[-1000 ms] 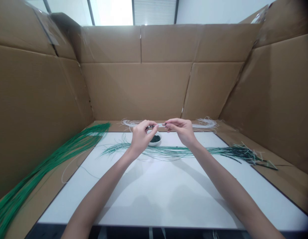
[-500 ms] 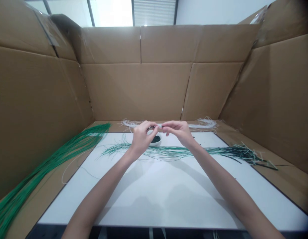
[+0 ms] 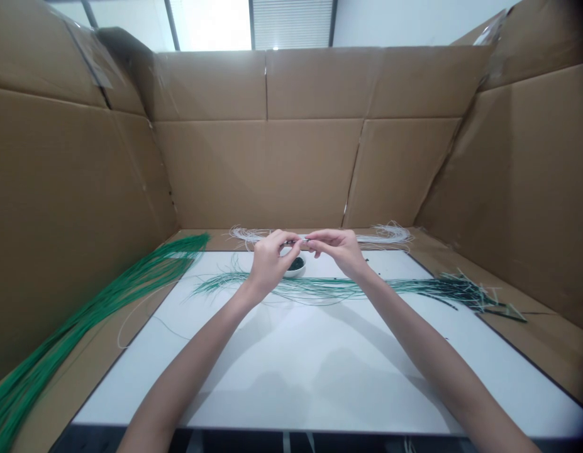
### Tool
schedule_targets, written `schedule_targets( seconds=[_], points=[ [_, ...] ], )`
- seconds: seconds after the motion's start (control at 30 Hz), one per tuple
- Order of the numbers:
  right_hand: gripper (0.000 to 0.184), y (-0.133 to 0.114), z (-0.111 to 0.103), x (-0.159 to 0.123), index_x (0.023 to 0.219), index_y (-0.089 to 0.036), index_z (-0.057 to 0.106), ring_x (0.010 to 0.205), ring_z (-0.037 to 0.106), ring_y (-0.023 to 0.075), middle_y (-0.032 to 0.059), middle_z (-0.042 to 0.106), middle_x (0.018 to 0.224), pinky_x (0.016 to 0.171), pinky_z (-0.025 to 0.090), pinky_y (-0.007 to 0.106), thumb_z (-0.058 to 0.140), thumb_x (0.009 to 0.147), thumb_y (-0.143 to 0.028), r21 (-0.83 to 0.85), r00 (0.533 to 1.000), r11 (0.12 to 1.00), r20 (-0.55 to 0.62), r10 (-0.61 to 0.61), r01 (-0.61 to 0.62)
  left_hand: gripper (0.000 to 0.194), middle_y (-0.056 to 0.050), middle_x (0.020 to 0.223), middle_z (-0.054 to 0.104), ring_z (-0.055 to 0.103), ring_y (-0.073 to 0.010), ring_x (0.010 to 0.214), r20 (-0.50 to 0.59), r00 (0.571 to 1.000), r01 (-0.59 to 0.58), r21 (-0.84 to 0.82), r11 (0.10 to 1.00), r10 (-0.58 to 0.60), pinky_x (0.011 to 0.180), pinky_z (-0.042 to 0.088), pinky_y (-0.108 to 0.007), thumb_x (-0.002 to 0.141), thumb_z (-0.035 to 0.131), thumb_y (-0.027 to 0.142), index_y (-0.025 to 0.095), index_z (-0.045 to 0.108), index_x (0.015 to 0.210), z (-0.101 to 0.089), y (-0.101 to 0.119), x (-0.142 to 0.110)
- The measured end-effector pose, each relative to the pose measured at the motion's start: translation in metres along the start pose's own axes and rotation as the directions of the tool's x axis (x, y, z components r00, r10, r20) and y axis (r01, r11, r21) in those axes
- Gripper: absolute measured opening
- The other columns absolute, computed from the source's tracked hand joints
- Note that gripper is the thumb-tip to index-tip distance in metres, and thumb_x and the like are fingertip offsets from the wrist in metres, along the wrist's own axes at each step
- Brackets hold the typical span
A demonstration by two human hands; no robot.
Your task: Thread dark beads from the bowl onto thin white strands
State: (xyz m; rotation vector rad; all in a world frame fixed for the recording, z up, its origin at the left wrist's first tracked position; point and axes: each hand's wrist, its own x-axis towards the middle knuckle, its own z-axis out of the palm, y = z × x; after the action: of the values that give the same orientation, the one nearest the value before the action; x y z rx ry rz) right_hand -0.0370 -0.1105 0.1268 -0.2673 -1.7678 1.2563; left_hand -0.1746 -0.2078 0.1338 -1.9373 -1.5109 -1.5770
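Note:
Above the far part of the white board (image 3: 291, 365), my left hand (image 3: 271, 259) is closed in a pinch on a thin dark piece (image 3: 289, 242), mostly covered by the fingers. My right hand (image 3: 339, 250) pinches at its fingertips something small, too fine to name, almost touching the left fingertips. Just below the hands stands a small white bowl (image 3: 302, 271) of dark bits, partly behind my left hand. Nearer me, a bundle of thin green strands (image 3: 319, 288) lies across the board, its right end (image 3: 461, 290) thick with dark pieces.
A long bunch of green strands (image 3: 107, 296) runs along the left side. White strands (image 3: 390, 234) lie behind the board, by the back cardboard wall (image 3: 253, 170). Cardboard walls (image 3: 522, 170) also rise left and right. A few dark specks dot the board.
My left hand has shifted very slightly right, its fingertips a touch closer to the right ones. The right hand stays nearly where it was, still pinching.

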Motion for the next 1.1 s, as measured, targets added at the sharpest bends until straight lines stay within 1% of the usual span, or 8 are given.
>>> schedule_targets(
  seconds=[0.2, 0.43, 0.8, 1.0, 1.1],
  points=[
    [0.014, 0.0009, -0.0001, 0.0, 0.079, -0.019, 0.072, 0.064, 0.064, 0.0151, 0.0043, 0.071, 0.073, 0.051, 0.051, 0.024, 0.07, 0.067, -0.025, -0.013, 1.0, 1.0, 0.004, -0.006, 0.006, 0.009, 0.001, 0.071, 0.062, 0.05, -0.0074, 0.058, -0.003, 1.0, -0.012, -0.01, 1.0, 0.012, 0.056, 0.038, -0.018, 0.08, 0.056, 0.02, 0.017, 0.062, 0.075, 0.001, -0.0015, 0.0],
    [0.013, 0.001, -0.0001, -0.0007, 0.078, -0.019, 0.071, 0.067, 0.065, 0.0172, 0.0046, 0.071, 0.074, 0.051, 0.052, 0.025, 0.069, 0.067, -0.026, -0.028, 1.0, 0.999, 0.0, -0.021, 0.021, 0.01, 0.0, 0.071, 0.062, 0.05, -0.0081, 0.058, 0.006, 1.0, -0.018, 0.002, 1.0, 0.018, 0.056, 0.038, -0.019, 0.08, 0.055, 0.02, 0.017, 0.063, 0.075, 0.0006, -0.0019, -0.0005],
    [0.013, 0.0009, 0.0, 0.0001, 0.077, -0.019, 0.071, 0.064, 0.064, 0.0155, 0.0033, 0.07, 0.072, 0.05, 0.051, 0.025, 0.069, 0.067, -0.026, -0.027, 0.999, 0.999, -0.004, -0.038, 0.038, 0.01, 0.0, 0.07, 0.062, 0.05, -0.0079, 0.058, 0.019, 1.0, 0.002, 0.009, 1.0, -0.002, 0.057, 0.037, -0.019, 0.079, 0.055, 0.02, 0.016, 0.063, 0.074, 0.0001, -0.0012, -0.0004],
    [0.013, 0.0038, -0.0003, 0.0001, 0.078, -0.02, 0.071, 0.068, 0.062, 0.015, 0.0037, 0.069, 0.077, 0.053, 0.051, 0.025, 0.069, 0.067, -0.028, -0.114, 0.996, 0.99, 0.026, -0.085, 0.088, 0.01, 0.001, 0.068, 0.061, 0.05, -0.008, 0.059, 0.036, 0.999, -0.006, 0.005, 1.0, 0.006, 0.057, 0.038, -0.019, 0.08, 0.055, 0.019, 0.017, 0.063, 0.075, 0.0036, -0.0035, -0.0019],
    [0.015, 0.0037, -0.0002, 0.0002, 0.075, -0.019, 0.069, 0.066, 0.061, 0.0147, 0.0037, 0.068, 0.074, 0.052, 0.051, 0.024, 0.07, 0.065, -0.03, -0.169, 0.997, 0.983, -0.018, -0.081, 0.077, 0.009, 0.001, 0.068, 0.061, 0.05, -0.0075, 0.059, 0.047, 0.999, 0.003, -0.003, 1.0, -0.003, 0.057, 0.037, -0.018, 0.08, 0.055, 0.02, 0.017, 0.064, 0.077, 0.0059, -0.0054, -0.0024]
  ],
)
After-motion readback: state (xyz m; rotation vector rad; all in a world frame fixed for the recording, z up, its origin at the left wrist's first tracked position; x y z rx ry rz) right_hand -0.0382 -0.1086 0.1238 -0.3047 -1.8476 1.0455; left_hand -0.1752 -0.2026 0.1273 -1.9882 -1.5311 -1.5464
